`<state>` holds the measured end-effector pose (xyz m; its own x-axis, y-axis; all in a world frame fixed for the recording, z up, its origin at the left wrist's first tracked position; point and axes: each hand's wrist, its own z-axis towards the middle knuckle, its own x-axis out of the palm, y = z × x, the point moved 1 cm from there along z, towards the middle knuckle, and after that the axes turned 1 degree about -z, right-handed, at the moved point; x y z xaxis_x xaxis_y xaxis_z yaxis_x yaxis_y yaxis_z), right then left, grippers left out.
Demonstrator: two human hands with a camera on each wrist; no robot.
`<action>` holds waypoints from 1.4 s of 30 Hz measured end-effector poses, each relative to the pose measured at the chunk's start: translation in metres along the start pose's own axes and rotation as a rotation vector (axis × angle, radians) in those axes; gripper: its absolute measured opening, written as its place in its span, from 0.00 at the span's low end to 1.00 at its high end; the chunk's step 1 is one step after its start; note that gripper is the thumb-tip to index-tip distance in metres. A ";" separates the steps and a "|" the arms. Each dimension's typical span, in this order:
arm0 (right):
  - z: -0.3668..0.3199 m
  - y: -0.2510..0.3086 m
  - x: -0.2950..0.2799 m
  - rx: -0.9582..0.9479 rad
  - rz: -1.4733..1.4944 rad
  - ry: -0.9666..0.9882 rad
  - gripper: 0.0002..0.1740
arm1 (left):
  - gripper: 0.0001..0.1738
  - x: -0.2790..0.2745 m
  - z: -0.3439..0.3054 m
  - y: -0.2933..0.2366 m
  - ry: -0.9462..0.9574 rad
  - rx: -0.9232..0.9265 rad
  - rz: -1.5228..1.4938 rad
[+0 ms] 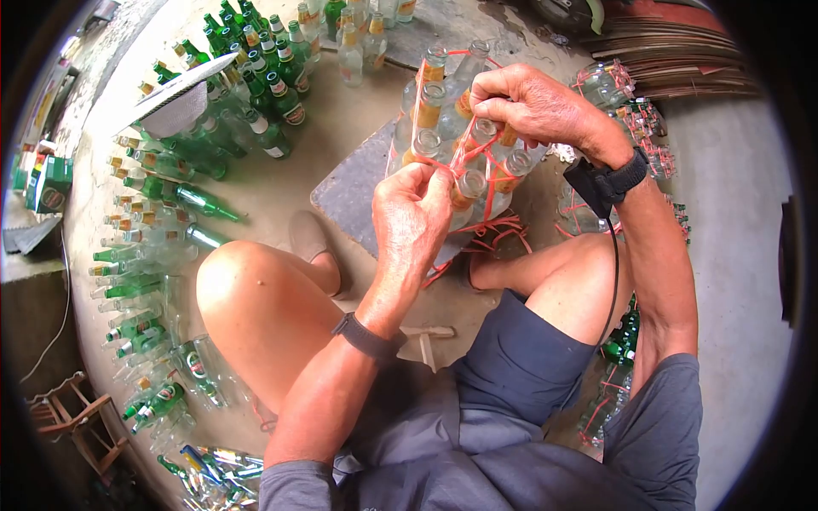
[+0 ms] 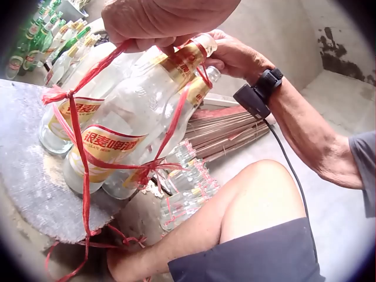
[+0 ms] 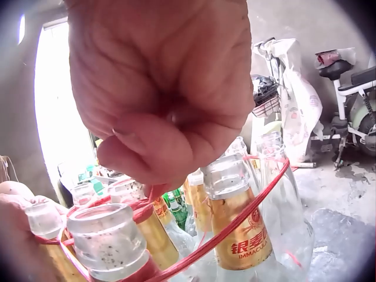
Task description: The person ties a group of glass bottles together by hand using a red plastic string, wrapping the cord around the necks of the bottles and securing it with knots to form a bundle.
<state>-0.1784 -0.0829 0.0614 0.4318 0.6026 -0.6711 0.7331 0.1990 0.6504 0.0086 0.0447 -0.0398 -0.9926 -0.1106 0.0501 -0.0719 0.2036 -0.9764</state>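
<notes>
So the left hand [image 1: 415, 213] has its fingers [image 1: 436, 183] pinched on the red string [image 1: 474, 152] right at neck height of a bunch of clear bottles [image 1: 430, 111]. The right hand [image 1: 528, 106] is balled up just beyond it, fingers curled tight around the same string on top of the necks. From the right wrist view you can see the string coming out from under that fist and looping round the gold-labelled necks directly below the fingers. The left wrist view shows the string also running down the side of the bundle and crossing in a knot low on the bottles. The whole bunch stands upright on a grey slab [image 1: 354, 194] under both hands, between the person's bare knees. Out past the left fingers there's a big spread of green bottles [image 1: 266, 95] on the floor [image 1: 341, 119], some standing, some lying. Past the right fingers sit more tied bundles [image 1: 635, 115] of clear bottles.
</notes>
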 end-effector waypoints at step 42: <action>-0.053 0.024 0.059 -0.222 -0.506 -0.751 0.07 | 0.15 -0.045 -0.014 -0.023 0.120 0.061 0.114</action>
<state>-0.1633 -0.0016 0.0556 0.3722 -0.2383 -0.8970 0.8429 0.4915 0.2192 0.0540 0.0587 -0.0163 -0.9988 0.0273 -0.0402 0.0438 0.1482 -0.9880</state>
